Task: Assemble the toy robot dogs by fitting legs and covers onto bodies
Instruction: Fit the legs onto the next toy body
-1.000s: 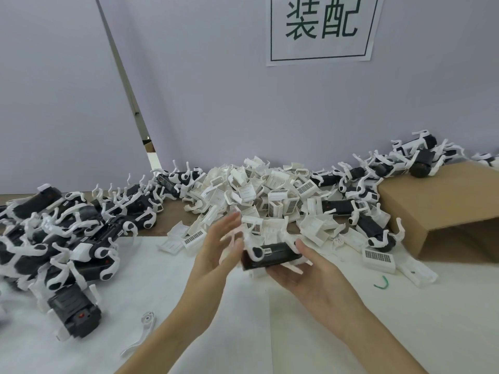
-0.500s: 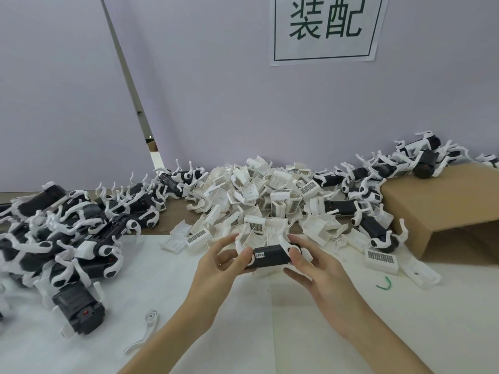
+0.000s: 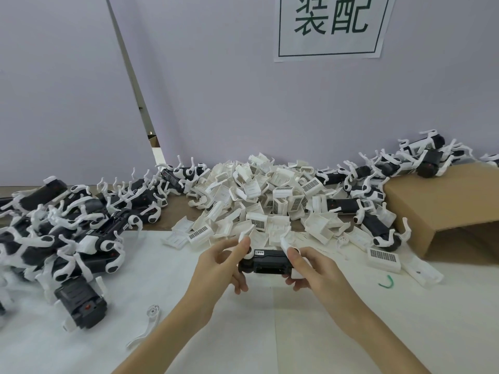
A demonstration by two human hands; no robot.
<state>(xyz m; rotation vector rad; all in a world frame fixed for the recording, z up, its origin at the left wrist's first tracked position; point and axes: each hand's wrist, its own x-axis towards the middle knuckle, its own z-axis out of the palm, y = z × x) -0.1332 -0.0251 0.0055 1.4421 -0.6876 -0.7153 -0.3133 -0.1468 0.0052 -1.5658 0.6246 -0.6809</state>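
Black plastic fills the gap between the two hands: a toy dog body (image 3: pixel 271 261) held just above the white worktop (image 3: pixel 310 333), its long axis running crosswise from one hand to the other, roughly level. A small label sits on its top face near the left end; which end is the head I cannot tell.

The left hand (image 3: pixel 220 268) grips the left end, thumb on top and fingers curled beneath, with a white leg (image 3: pixel 245 234) rising by the thumb tip. The right hand (image 3: pixel 314 268) grips the right end the same way, another white leg (image 3: pixel 285 242) standing up beside its thumb.

The step in hand looks like seating legs at the corners. To do it well, keep the body level, steady it with one hand and press each leg hub squarely onto its socket with the other thumb, not bending the thin leg.

Nearer than the left hand, a loose white leg (image 3: pixel 147 323) lies on the worktop. Out to the left lies a cluster of assembled dogs (image 3: pixel 67 238). Beyond the hands is a heap of white covers (image 3: pixel 264 201), some with barcode labels. To the right, a cardboard box (image 3: pixel 445 203) carries more dogs; a green twist tie (image 3: pixel 386 282) lies near it.
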